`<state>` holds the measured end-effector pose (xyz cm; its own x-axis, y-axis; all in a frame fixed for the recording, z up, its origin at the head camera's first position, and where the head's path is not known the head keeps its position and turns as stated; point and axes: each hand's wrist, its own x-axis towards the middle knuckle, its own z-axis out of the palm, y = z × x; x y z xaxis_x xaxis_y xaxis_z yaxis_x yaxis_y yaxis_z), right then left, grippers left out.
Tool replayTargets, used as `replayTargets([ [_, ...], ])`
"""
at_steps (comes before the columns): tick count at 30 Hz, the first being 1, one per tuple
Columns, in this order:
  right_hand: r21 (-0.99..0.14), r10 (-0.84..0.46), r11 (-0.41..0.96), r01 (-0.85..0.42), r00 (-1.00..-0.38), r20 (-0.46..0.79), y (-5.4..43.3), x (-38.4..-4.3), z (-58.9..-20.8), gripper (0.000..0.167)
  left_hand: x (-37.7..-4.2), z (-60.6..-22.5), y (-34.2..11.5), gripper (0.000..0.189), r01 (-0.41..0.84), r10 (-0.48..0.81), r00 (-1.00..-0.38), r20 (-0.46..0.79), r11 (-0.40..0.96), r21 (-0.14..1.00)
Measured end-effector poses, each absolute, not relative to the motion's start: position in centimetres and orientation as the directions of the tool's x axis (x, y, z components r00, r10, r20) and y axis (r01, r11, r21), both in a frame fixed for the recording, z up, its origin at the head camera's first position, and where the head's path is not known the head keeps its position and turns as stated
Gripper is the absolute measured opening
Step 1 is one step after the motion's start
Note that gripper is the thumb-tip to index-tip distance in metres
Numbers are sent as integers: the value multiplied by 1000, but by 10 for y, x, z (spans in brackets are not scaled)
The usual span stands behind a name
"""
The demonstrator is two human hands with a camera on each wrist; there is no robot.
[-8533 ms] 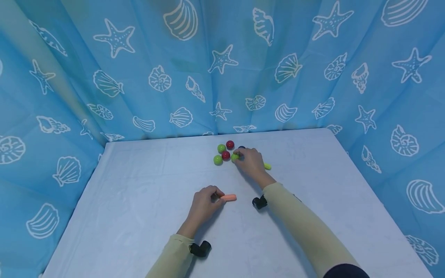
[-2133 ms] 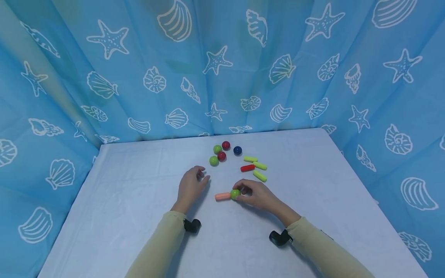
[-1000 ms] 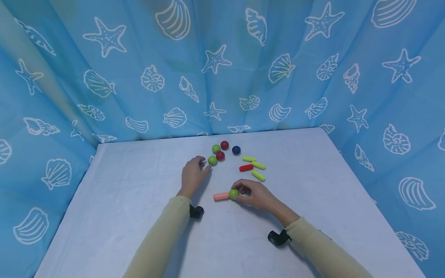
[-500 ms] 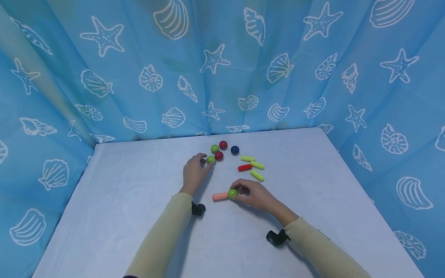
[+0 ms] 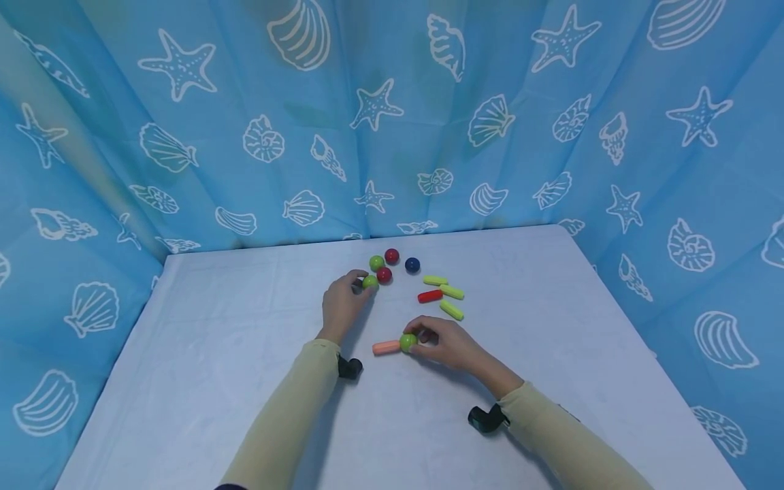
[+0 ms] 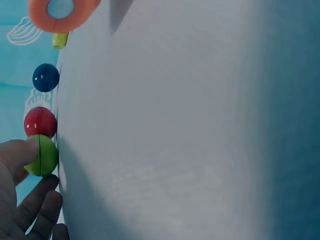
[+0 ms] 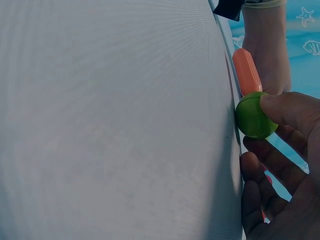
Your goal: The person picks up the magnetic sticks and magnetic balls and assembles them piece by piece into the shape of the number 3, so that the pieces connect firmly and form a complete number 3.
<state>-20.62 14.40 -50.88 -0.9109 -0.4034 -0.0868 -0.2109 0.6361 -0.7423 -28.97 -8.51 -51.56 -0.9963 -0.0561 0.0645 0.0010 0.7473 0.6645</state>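
Observation:
In the head view my left hand [image 5: 343,303] has thumb and index finger around a green ball [image 5: 370,282] at the front left of a small cluster. The left wrist view shows the thumb on that green ball [image 6: 45,156], a red ball [image 6: 41,122] right against it. My right hand [image 5: 450,346] pinches another green ball [image 5: 407,342] at the right end of an orange stick [image 5: 386,348]. Up close in the right wrist view, this green ball [image 7: 254,116] meets the end of the ridged orange stick [image 7: 247,71], the thumb pressed on its side.
Behind the left hand lie a further green ball [image 5: 376,263], a red ball [image 5: 392,256] and a dark blue ball [image 5: 412,265]. To their right are a red stick [image 5: 430,296] and several yellow-green sticks [image 5: 451,310]. A blue shell-print curtain [image 5: 343,170] surrounds the white table [image 5: 214,381].
The right hand has brought a green ball from the cluster to the orange stick. The left hand has let go of the stick, moved up to the cluster and closed on a green ball.

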Motion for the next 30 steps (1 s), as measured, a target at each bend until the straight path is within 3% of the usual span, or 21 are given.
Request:
replayTargets([
  [30, -752, -403, 627, -204, -911, -89, 145, -205, -508, 28, -282, -511, -106, 35, 45, 12, -999, 51, 691, 722],
])
